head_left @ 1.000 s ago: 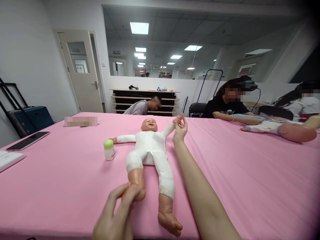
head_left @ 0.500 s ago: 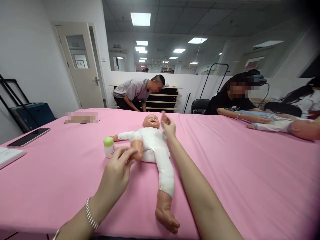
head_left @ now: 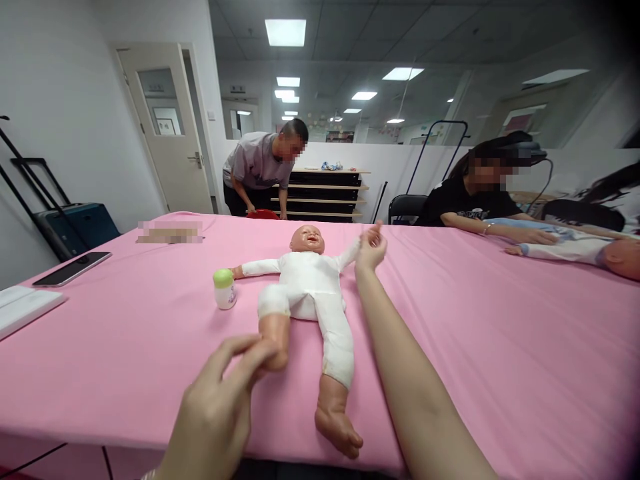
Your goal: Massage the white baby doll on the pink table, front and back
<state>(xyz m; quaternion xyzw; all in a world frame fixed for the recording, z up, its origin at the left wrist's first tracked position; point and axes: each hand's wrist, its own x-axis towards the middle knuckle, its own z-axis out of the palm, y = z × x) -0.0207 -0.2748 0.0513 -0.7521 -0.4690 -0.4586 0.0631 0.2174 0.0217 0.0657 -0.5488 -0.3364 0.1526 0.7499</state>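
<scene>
Here in the head view, the doll (head_left: 313, 272) lies on its back mid-table, a soft, stuffed body of matte white cloth with a smooth, glossy brown head (head_left: 307, 240) at the far end. And look at the left hand (head_left: 213, 407), near side: thumb and fingers pinched around the doll's left-side foot (head_left: 276, 360), that leg bent at the knee. Over on the right, the right hand (head_left: 371, 252) is closed about the end of the doll's raised arm (head_left: 349, 255)! The other leg (head_left: 337, 340) stretches straight towards the near edge, its moulded toes rounded. Just left of the doll stands a squat, rounded bottle (head_left: 225, 293), whitish with a lime-green cap. Beneath it all, pink cloth (head_left: 465, 347), smooth at left, softly creased at right. Far left, a flat, dark-faced phone (head_left: 73, 269); nearer, a slim white slab (head_left: 30, 310) with rounded corners.
</scene>
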